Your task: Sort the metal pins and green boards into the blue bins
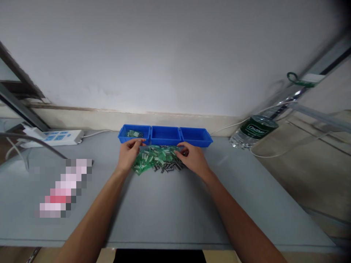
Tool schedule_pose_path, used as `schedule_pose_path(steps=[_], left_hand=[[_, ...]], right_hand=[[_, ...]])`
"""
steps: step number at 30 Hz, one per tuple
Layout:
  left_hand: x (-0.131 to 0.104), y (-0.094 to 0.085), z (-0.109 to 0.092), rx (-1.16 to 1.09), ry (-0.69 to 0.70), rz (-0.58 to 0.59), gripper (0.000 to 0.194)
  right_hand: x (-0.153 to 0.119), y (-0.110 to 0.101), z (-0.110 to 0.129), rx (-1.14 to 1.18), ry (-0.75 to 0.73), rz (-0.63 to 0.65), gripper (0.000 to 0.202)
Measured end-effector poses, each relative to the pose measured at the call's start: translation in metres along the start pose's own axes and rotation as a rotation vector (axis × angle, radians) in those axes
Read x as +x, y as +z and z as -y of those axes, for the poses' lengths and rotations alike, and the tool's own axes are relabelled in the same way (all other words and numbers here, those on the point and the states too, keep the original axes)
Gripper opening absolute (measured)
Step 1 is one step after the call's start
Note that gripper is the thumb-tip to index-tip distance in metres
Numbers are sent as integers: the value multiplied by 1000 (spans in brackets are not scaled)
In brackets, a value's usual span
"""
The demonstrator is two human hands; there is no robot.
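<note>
A pile of small green plastic packets (pixel 148 157) with pale strips lies on the grey table, loose short metal pins (pixel 167 168) spread along its front and right side. My left hand (pixel 128 155) is at the pile's left end, just before the blue tray's left compartment. Its thumb and forefinger are pinched together; what is between them is too small to make out. At the right end, my right hand (pixel 193 157) has curled fingers and a thumb closed at a green packet's edge. Behind the pile stands a blue three-compartment tray (pixel 166 141); its left compartment holds several small packets (pixel 134 134).
A white power strip (pixel 64 137) with cables lies at the back left. On the front left is a pixelated pink-and-white item (pixel 64 186). An upturned clear bottle with a green label (pixel 253 129) leans at the back right. The wall (pixel 175 73) rises behind the tray.
</note>
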State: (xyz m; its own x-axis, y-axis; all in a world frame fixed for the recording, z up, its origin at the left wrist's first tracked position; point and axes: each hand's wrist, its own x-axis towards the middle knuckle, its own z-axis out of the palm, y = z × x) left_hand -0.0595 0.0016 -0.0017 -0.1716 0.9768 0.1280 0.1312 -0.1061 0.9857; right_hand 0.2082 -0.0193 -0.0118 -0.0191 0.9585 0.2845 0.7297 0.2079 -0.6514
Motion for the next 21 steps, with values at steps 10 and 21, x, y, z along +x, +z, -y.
schedule_pose_path(steps=[10,21], left_hand=[[-14,9,6,749,606,258,39],[-14,9,-6,439,601,175,36]], right_hand=[[1,-1,4,54,12,-39,21],[-3,0,18,171,-128,-163,25]])
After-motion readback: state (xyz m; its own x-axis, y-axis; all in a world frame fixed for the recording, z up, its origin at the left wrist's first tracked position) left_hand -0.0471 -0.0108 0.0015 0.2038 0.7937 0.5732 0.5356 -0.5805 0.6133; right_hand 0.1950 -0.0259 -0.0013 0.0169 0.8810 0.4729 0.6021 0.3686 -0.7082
